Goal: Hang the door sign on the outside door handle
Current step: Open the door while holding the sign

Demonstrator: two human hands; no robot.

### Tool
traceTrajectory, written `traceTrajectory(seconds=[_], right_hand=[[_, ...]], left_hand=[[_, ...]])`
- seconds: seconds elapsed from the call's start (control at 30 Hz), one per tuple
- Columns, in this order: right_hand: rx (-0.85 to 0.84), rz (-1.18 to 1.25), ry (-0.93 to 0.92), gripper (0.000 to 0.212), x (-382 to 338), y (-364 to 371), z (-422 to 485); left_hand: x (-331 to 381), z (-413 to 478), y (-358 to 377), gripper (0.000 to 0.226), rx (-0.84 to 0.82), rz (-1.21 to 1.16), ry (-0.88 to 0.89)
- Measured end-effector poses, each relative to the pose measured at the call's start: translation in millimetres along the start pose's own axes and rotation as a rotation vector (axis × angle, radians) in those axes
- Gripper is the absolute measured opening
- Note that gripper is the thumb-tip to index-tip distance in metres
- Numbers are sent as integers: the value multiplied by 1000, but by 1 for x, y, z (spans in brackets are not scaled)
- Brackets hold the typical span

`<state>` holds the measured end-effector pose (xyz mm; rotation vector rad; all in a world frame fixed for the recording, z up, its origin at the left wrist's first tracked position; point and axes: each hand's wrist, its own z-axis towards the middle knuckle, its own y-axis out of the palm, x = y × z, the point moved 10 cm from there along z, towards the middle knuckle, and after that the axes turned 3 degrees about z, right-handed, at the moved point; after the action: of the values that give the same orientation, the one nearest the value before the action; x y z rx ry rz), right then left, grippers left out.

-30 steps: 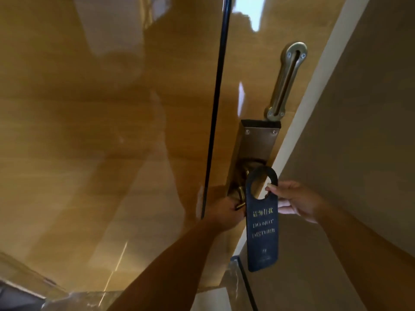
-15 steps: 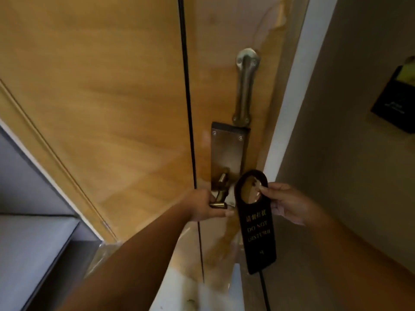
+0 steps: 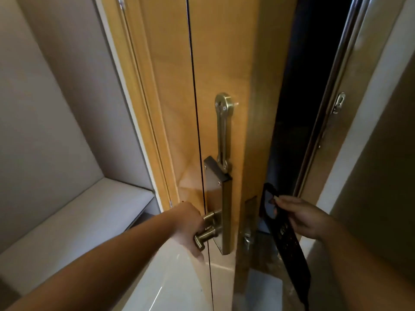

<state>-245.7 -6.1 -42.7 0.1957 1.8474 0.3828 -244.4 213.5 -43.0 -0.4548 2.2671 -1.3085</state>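
While the wooden door (image 3: 224,52) stands ajar, with a dark gap showing past its edge, two bare hands are at work on it. One left hand (image 3: 190,225) is wrapped around the one brass lever handle (image 3: 207,235) on the near face of the door, fingers closed tight over it. One right hand (image 3: 302,217) reaches into the gap and pinches the single dark door sign (image 3: 289,245) near its top, thumb and fingers closed on the strip just below the round hanging hole. The sign hangs tilted beside the door's edge, free of any handle; its lettering is too blurred to read. Above the lever sits one metal lock plate (image 3: 216,189), and above that one long brass swing guard (image 3: 222,131) lies flat against the wood. A latch (image 3: 247,237) shows on the door's edge, between the lever and the sign. On the door frame (image 3: 323,122) to the right, one small metal catch (image 3: 338,103) sticks out. A pale padded bench (image 3: 74,218) fills the corner on the left. The door's edge hides the outer face.
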Motion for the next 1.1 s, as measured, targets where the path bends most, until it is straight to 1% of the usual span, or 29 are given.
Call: traceTrajectory(seconds=[0.07,0.17,0.33,0.4,0.47,0.53,0.57,0.6,0.63,0.67,0.7,0.73,0.77,0.8,0.83,0.87,0.9,0.93,0.97,1.03,1.1], right_hand=[[8,-49,4,29,7,31,3],[70,-130,14,39,30,80,7],[153,-261,-29,25,82,159,5],[192,-312,-53,25,97,183,3],[211,-325,-48,21,110,202,3],[219,-376,-60,19,115,221,8],[227,-414,-64,20,117,228,12],[238,-455,-62,23,118,235,16],[244,-499,-65,28,118,243,21],[238,-539,-71,31,118,253,26],[229,-562,-76,35,119,263,32],[213,-574,-74,37,121,274,42],[200,-582,-67,39,123,285,50],[187,-599,-54,39,125,295,58],[167,-621,-43,37,127,308,67],[144,-633,-41,37,129,321,76],[113,-636,-39,37,131,334,86],[75,-636,-30,36,134,348,96],[25,-638,-19,34,138,363,106],[-91,-639,32,28,151,389,121],[-208,-634,141,26,172,410,132]], left_hand=[[-7,-35,17,65,-29,39,-53],[-20,-85,41,70,-11,99,-120],[-52,-163,87,73,104,80,-251],[-71,-194,108,68,124,59,-363],[-90,-222,131,61,111,19,-470],[-108,-253,154,63,117,-67,-586],[-113,-266,160,66,132,-138,-647],[-119,-279,168,66,135,-257,-728],[-124,-293,175,61,148,-420,-820],[-127,-304,185,48,126,-556,-902],[-128,-316,192,32,76,-654,-972],[-133,-327,202,22,46,-766,-1034],[-136,-336,203,24,62,-873,-1080],[-143,-341,206,29,129,-996,-1100],[-150,-347,210,33,237,-1125,-1115],[-154,-356,214,34,301,-1191,-1146],[-158,-371,219,35,370,-1230,-1221],[-164,-385,226,37,417,-1225,-1304],[-169,-396,235,40,414,-1205,-1353],[-169,-405,245,39,360,-1152,-1315],[-169,-417,249,36,317,-1064,-1311]])
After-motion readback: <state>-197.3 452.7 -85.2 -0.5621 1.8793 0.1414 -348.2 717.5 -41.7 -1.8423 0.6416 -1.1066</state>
